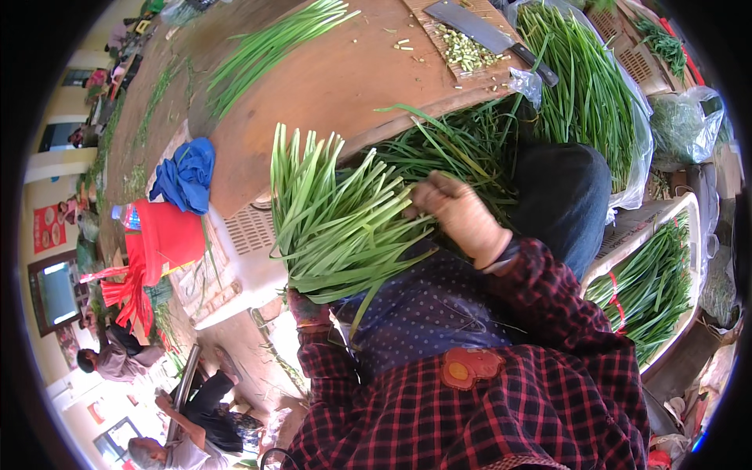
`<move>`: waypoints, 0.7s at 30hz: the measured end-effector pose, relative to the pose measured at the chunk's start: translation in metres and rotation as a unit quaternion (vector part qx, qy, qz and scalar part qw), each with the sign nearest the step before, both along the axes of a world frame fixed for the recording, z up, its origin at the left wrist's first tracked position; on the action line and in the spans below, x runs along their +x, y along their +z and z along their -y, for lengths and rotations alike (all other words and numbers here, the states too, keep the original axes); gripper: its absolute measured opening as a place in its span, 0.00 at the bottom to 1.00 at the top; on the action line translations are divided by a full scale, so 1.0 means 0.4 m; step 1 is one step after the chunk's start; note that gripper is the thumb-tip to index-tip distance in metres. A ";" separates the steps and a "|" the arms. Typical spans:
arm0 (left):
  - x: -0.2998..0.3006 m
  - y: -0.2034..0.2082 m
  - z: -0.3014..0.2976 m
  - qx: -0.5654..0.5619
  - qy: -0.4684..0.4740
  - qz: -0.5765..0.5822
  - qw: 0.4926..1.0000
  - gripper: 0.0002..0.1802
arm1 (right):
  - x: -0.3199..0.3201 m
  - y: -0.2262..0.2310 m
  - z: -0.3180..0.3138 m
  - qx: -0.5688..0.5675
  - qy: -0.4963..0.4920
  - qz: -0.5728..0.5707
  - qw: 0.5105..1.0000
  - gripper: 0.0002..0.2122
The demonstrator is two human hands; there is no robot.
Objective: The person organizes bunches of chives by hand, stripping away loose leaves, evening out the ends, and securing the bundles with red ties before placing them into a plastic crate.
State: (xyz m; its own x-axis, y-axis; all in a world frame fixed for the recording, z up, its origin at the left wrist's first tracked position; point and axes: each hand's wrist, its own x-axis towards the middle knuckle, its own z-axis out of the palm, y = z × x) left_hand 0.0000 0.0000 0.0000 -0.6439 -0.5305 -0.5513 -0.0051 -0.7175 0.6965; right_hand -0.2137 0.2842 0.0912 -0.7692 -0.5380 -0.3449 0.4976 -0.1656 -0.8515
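A loose bunch of garlic chives [337,211] lies fanned out above my lap, pale stalk ends up and to the right, green leaves drooping. My left hand [308,310] supports it from below; leaves hide nearly all of its fingers. My right hand [462,215], in a pale glove and slightly blurred, is at the right side of the bunch, by the stalk ends. Its fingers are curled together, and whatever is between them is too small to make out. More green chives [470,149] lie between the table edge and my knee.
On the brown table [313,86] are another chive bundle [274,51] and a cleaver [478,31] on a board with cut stalk pieces. Bagged chives [576,94] and a crate [693,251] stand to the right. A red bag [168,235] and blue cloth [186,174] are left.
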 end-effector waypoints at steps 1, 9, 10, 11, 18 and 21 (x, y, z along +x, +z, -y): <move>0.005 -0.007 0.002 0.011 -0.007 -0.013 1.000 0.28 | -0.002 0.045 -0.034 -0.123 -0.044 0.083 0.988 0.12; 0.034 -0.078 0.039 -0.027 0.001 0.013 1.000 0.27 | -0.020 0.155 -0.219 0.534 -0.016 -0.414 0.738 0.07; 0.026 -0.068 0.041 -0.025 0.006 0.010 1.000 0.27 | -0.012 0.166 -0.195 0.538 -0.069 -0.521 0.659 0.09; 0.021 -0.057 0.040 -0.022 0.011 0.007 1.000 0.26 | -0.001 0.194 -0.175 0.436 -0.055 -0.526 0.728 0.06; -0.021 0.004 -0.005 -0.071 0.048 0.012 0.996 0.21 | 0.017 0.055 0.062 0.396 0.204 -0.388 0.807 0.08; -0.014 0.003 -0.004 -0.047 0.049 -0.008 0.998 0.20 | -0.019 0.028 0.097 0.277 0.330 -0.586 0.686 0.08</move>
